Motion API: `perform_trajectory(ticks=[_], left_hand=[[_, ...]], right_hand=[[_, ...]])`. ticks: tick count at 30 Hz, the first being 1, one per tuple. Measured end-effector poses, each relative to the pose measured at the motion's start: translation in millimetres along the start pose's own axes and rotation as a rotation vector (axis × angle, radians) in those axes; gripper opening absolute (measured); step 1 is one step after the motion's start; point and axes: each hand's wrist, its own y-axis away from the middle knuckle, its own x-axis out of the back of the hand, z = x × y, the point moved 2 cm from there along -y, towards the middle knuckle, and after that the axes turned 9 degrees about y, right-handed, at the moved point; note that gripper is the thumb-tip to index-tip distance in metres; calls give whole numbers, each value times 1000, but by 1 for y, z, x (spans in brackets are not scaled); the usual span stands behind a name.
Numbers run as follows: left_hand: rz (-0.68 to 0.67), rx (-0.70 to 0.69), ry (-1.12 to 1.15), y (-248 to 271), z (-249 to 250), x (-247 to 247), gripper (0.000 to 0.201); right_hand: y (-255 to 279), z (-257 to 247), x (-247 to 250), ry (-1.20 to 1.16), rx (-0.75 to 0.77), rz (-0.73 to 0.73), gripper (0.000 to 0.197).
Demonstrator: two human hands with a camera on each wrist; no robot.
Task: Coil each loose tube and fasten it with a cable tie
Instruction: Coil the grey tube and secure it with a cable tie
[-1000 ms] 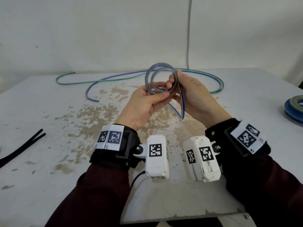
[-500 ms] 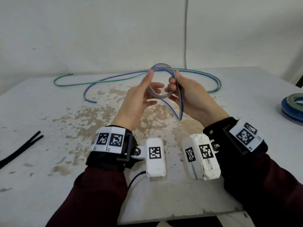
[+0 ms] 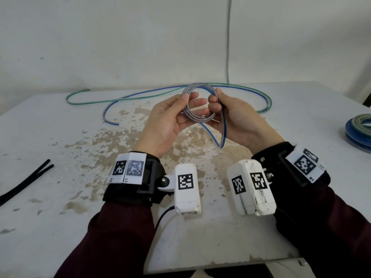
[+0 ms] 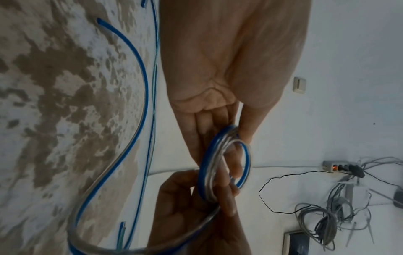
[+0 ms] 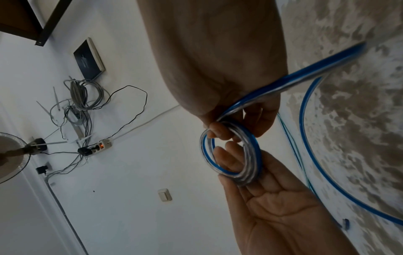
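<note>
A small coil of clear, blue-striped tube [image 3: 197, 121] is held up above the table between both hands. My left hand [image 3: 187, 104] has its thumb on the coil's left rim and its fingers reaching behind and through the ring [image 5: 250, 165]. On the right rim, my right hand [image 3: 215, 97] pinches the turns with curled fingers [image 5: 218, 131]. A slack loop of the same tube [image 3: 223, 135] hangs below the right hand. The tube's remaining length [image 3: 106, 114] trails over the far table. A green-striped tube [image 3: 80, 93] lies loose beside it.
Black cable ties [image 3: 26, 181] lie at the table's left edge. Coiled blue and green tubes [image 3: 357, 131] sit stacked at the right edge. The stained white table [image 3: 60, 217] ends near my forearms, and a wall stands right behind it.
My left hand gave up its grip under the coil, spread its fingers, and now holds the left rim with the thumb. The right hand kept its pinch.
</note>
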Motion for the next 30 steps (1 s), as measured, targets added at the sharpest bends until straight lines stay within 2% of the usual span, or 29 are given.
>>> perform_trajectory(ticks=[10,14,19,25,30], left_hand=[[82,70,-90,-2,0,1,15],[98,37,-185,-1,0,4,20],[132,61,-142,-1,1,8,13],[191,-19,-235,-2,0,7,12],[168,-64,-261,-1,1,8,13]], right_hand=[[0,2,0,219,25,28,36],[1,3,-1,264,6,25,35],[0,5,1,308,-22,37,35],[0,8,0,328,-26,56,36],[0,7,-5,299,-14,39,39]])
